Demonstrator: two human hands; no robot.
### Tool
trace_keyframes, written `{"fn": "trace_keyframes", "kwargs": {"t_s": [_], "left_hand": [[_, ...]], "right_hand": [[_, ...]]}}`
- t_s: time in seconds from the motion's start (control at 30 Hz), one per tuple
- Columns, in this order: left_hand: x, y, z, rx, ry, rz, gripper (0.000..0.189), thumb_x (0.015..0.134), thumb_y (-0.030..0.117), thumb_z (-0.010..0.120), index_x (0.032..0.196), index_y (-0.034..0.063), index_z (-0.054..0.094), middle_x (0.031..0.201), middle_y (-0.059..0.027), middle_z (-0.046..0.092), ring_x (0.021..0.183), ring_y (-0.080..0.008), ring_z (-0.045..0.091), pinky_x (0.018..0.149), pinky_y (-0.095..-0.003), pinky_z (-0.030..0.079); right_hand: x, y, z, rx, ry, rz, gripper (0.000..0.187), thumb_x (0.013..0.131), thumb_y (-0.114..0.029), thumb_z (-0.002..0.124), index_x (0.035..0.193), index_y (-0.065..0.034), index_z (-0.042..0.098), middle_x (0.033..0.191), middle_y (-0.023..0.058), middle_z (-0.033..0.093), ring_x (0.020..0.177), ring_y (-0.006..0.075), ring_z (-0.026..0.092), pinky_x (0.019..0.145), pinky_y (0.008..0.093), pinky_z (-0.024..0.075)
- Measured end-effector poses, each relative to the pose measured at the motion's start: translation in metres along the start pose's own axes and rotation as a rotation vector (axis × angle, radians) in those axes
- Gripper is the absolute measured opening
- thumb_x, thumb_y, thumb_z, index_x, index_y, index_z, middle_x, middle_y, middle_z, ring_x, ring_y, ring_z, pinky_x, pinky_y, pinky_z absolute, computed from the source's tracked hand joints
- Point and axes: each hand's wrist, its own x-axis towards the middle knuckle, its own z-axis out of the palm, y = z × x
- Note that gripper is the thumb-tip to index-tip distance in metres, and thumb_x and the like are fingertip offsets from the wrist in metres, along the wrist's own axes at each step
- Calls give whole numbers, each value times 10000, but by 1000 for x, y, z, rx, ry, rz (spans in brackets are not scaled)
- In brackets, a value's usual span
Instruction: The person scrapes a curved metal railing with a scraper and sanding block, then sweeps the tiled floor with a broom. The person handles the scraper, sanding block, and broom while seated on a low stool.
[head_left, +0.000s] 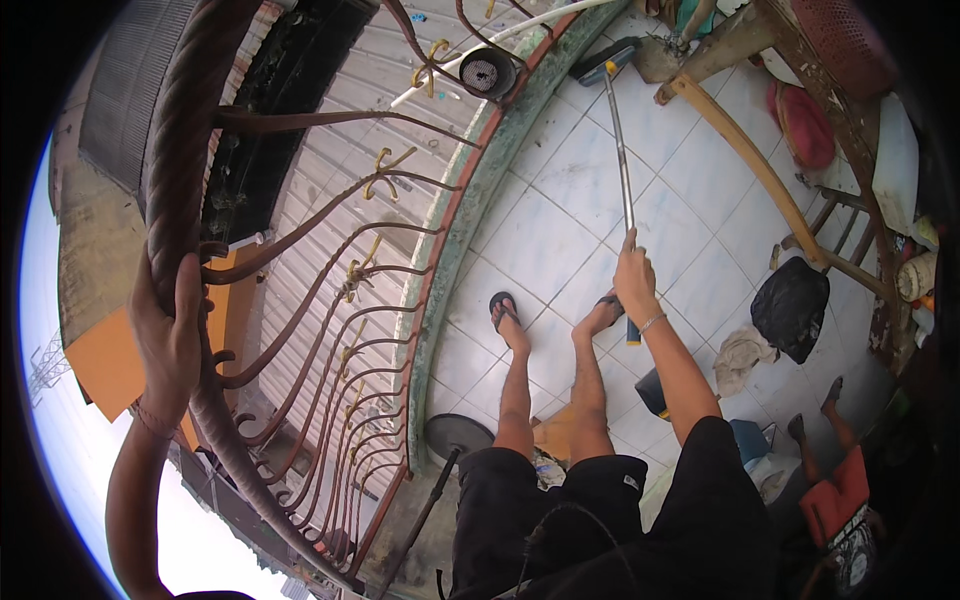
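My left hand (166, 322) grips the thick twisted metal handrail (176, 150) of a wrought-iron balcony railing, thumb on one side and fingers on the other. My right hand (636, 276) is closed around the metal handle (621, 157) of a long broom or brush, near its dark grip end. Its wide head (606, 66) rests on the white tiled floor (555, 225) at the top of the view, beside the green-painted ledge (450, 262). Some dark specks lie on the tiles near that ledge. The bristles are hard to make out.
A curved wooden piece (750, 157), a black plastic bag (791, 307), a beige cloth (742, 360) and a red bag (802, 124) are on the right. A round black base with a pole (459, 435) stands by the ledge. Another person (836, 480) is at lower right.
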Motion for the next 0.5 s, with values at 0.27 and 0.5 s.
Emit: {"fn": "trace_keyframes", "kwargs": {"t_s": [0.27, 0.5], "left_hand": [[1, -4, -3, 78, 3, -3, 753, 970, 500, 605, 1420, -91, 481, 1065, -252, 692, 839, -250, 719, 748, -349, 596], [-2, -18, 0, 93, 43, 31, 777, 954, 573, 587, 1369, -81, 535, 979, -219, 695, 795, -249, 721, 725, -336, 605]], "right_hand": [[-193, 9, 8, 89, -296, -72, 630, 946, -52, 546, 1514, 92, 314, 939, 276, 643, 802, 417, 697, 704, 481, 592], [-161, 28, -7, 351, -2, -87, 563, 974, -58, 513, 1480, 130, 351, 808, 299, 620, 764, 461, 646, 685, 535, 504]]}}
